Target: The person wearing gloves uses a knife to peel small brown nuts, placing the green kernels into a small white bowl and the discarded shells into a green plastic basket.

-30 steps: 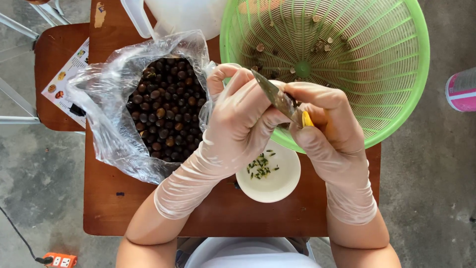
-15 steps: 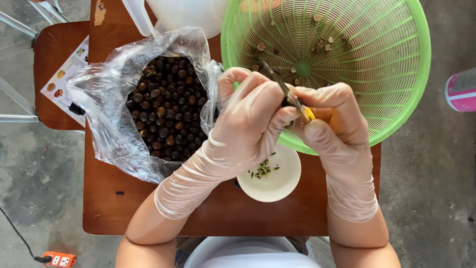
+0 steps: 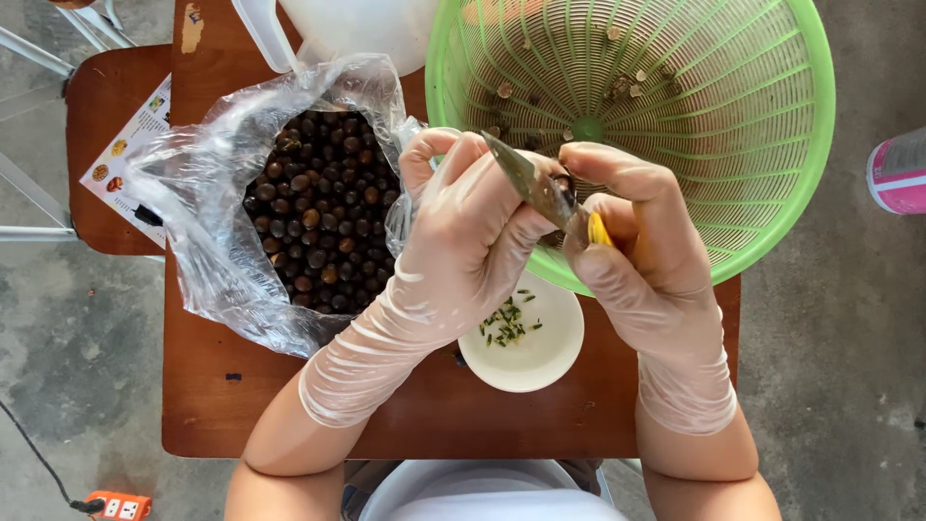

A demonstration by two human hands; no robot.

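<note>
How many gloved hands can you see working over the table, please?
2: the left hand beside the bag of dark nuts, the right hand holding a knife before the green basket.

You have a clear plastic bag (image 3: 207,207) lying open on the tabletop (image 3: 222,405), left of centre in the frame, its mouth spread wide and filled with small dark brown round nuts (image 3: 313,212). A printed leaflet (image 3: 130,150), white with small coloured pictures, lies at the upper left, partly under the bag. At the right edge of the frame stands a pink container with a white label band (image 3: 899,172), cut off by the frame.
</note>
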